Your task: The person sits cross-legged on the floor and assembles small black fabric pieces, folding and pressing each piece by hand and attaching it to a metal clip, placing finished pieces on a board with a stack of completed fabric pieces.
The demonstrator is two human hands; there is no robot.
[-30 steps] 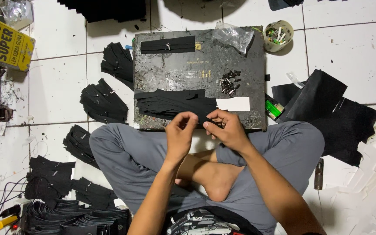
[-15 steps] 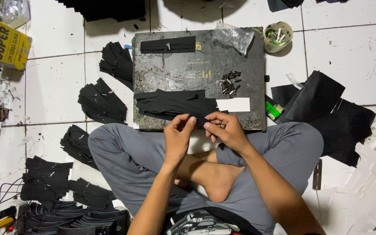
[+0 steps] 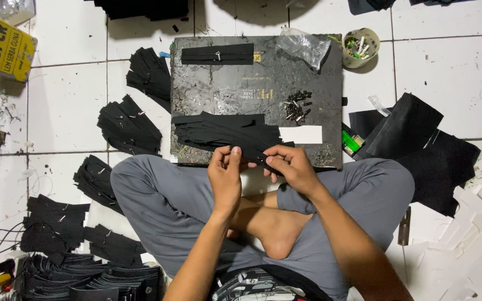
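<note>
I sit cross-legged on a white tiled floor behind a dark worn board (image 3: 224, 89). My left hand (image 3: 225, 177) and my right hand (image 3: 289, 165) meet at the board's near edge and both pinch one black zipper strip (image 3: 255, 158). Just beyond my fingers lies a pile of black zipper strips (image 3: 227, 131). A small heap of metal zipper sliders (image 3: 297, 105) rests on the board to the right, with a white paper piece (image 3: 300, 134) below it. One finished strip with a slider (image 3: 217, 54) lies at the board's far edge.
Stacks of black strips (image 3: 128, 125) lie on the floor to my left. A clear plastic bag (image 3: 303, 45) and a small cup (image 3: 361, 47) sit at the far right of the board. Black sheets (image 3: 419, 139) spread at right; a yellow box (image 3: 1, 47) stands far left.
My hands stay together at the board's near edge; the fingers shifted slightly on the strip. Nothing else moved.
</note>
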